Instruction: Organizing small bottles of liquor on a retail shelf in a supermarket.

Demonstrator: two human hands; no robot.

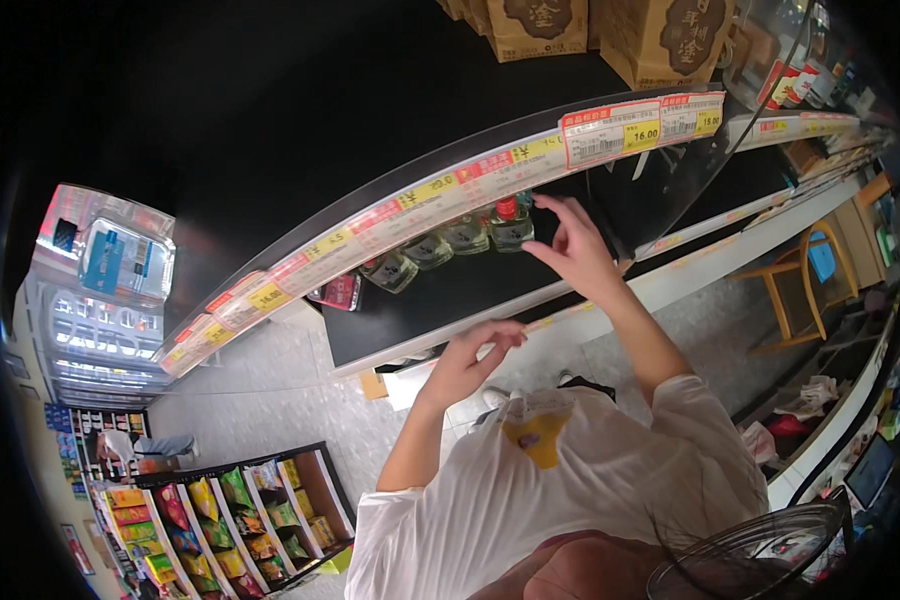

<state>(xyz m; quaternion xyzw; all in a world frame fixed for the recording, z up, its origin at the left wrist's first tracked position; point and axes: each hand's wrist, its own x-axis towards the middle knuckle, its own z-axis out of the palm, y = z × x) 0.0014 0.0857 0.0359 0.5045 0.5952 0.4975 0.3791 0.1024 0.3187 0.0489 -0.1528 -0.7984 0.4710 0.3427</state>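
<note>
Small clear glass bottles with dark labels, one of them a front bottle (511,229) with a red cap, stand in a row on a black lower shelf (420,315). My right hand (574,244) is at this bottle's right side, thumb and forefinger spread. The thumb tip is at the glass; whether it touches is unclear. Lower and to the left, my left hand (476,360) hovers in front of the shelf edge, fingers bent and apart, with nothing in it. A small pink-and-dark pack (339,291) sits at the row's left end. The upper shelf's price strip (435,202) hides some bottle tops.
Brown paper bags (540,30) stand on the upper shelf. A clear plastic-wrapped pack (126,259) is at its left end. A snack rack (225,517) and a person (139,448) are at lower left, a wooden chair (802,281) at right.
</note>
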